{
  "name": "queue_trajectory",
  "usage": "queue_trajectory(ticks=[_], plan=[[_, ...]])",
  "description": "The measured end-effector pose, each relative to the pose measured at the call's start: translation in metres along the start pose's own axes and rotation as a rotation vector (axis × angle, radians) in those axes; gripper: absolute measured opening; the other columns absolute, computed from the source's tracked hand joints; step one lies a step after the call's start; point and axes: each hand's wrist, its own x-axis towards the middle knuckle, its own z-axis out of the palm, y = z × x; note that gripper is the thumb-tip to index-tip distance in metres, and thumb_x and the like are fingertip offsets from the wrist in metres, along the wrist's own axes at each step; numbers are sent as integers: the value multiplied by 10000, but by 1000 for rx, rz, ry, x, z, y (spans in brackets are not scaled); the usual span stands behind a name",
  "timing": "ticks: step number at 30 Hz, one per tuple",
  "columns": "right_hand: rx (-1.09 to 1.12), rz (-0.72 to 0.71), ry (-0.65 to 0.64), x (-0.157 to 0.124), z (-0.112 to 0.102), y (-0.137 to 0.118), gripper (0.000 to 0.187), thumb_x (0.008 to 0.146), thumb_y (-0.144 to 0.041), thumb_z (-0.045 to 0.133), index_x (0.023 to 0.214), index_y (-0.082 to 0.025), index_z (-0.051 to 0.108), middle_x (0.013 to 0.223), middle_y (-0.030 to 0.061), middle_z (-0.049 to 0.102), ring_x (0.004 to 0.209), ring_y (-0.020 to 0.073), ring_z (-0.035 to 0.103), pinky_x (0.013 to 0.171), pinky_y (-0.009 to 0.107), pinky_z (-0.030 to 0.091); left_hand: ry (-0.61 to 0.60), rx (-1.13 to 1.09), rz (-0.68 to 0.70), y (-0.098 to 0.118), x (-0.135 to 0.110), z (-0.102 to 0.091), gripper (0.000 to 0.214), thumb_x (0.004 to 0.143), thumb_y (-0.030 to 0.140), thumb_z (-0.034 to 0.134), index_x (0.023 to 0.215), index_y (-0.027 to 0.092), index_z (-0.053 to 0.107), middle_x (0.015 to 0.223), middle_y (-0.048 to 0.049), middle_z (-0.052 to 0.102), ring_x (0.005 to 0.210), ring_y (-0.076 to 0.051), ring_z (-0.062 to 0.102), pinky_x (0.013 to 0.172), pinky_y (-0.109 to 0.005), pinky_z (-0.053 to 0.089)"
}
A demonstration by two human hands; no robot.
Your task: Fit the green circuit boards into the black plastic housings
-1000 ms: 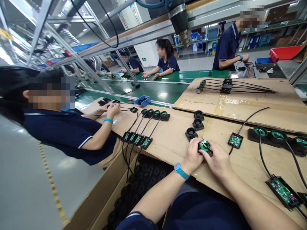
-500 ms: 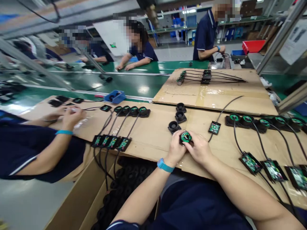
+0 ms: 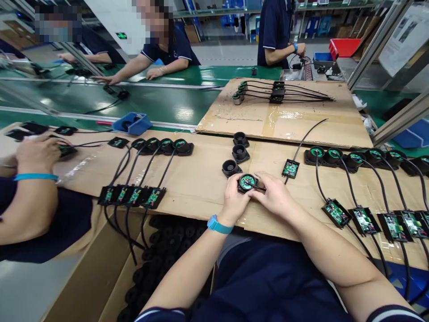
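Near the front edge of the cardboard, my left hand [image 3: 233,200] is closed around a black round housing with a ring-shaped green circuit board [image 3: 247,181] facing up. My right hand [image 3: 275,195] is beside it, its thumb and fingers closed about the black cable [image 3: 258,187] that leaves the board. Just beyond my hands stand several empty black housings [image 3: 230,167]. To the right lies a small open black box with a green circuit board [image 3: 290,168], a cable at each end.
Wired housings [image 3: 334,155] and open circuit boxes [image 3: 364,220] line the right side; a similar group [image 3: 154,197] lies left. A co-worker's hand [image 3: 38,156] works at far left. Beyond are a blue bin [image 3: 131,123] and raised cardboard [image 3: 231,117]. Below sits a carton [image 3: 100,268] of black parts.
My right hand has shifted from the housing's rim to its cable, which now shows running to the right. The view has turned, and a co-worker across the bench has stretched out an arm.
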Motion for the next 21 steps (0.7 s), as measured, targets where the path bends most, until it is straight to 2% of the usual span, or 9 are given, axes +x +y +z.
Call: queue_trajectory(ticks=[3, 5, 9, 12, 14, 17, 21], plan=[[0, 38, -116, 4, -13, 3, 401, 825, -231, 802, 1205, -176, 686, 1166, 116, 741, 1059, 274, 713, 953, 419, 572, -2, 11, -67, -2, 1, 1, 500, 790, 243, 803, 1235, 217, 577, 1192, -87, 672, 1139, -266, 653, 1040, -471, 532], [-2, 62, -127, 5, -17, 5, 287, 861, -203, 755, 1143, -182, 710, 1098, 97, 760, 1011, 258, 725, 927, 399, 573, -3, 28, -64, -3, 2, 2, 524, 803, 259, 798, 1268, 217, 558, 1224, -94, 664, 1171, -271, 647, 1057, -475, 524], [33, 55, 31, 4, -14, 5, 142, 904, -215, 693, 1036, -199, 741, 1064, 89, 772, 961, 241, 741, 897, 380, 595, -11, 53, -38, -5, 3, 3, 597, 820, 319, 801, 1331, 220, 509, 1265, -110, 652, 1205, -277, 642, 1058, -468, 530], [90, -2, 189, 3, -13, 5, 144, 946, -233, 618, 1018, -201, 739, 1097, 99, 763, 994, 230, 737, 881, 364, 611, -30, 52, -8, -5, 3, 4, 596, 829, 330, 797, 1335, 220, 502, 1263, -120, 656, 1195, -276, 653, 1046, -457, 543], [105, -36, 243, 3, -14, 5, 156, 959, -256, 602, 1019, -197, 734, 1106, 106, 757, 1033, 230, 728, 899, 364, 609, -63, 39, 37, -4, 2, 4, 589, 838, 317, 789, 1341, 219, 498, 1263, -119, 660, 1182, -266, 663, 1038, -443, 553], [88, -44, 206, 5, -19, 7, 176, 915, -334, 698, 1031, -206, 731, 1103, 101, 753, 1025, 234, 723, 918, 368, 600, -127, 20, 125, -1, 0, 3, 592, 849, 278, 772, 1365, 225, 486, 1286, -113, 660, 1182, -254, 668, 1037, -434, 561], [57, -24, 182, 8, -25, 14, 243, 853, -397, 794, 1007, -220, 732, 1037, 70, 760, 974, 224, 720, 861, 333, 594, -191, 29, 221, 3, -1, 0, 589, 872, 249, 740, 1397, 233, 474, 1325, -114, 651, 1237, -256, 644, 1071, -449, 547]])
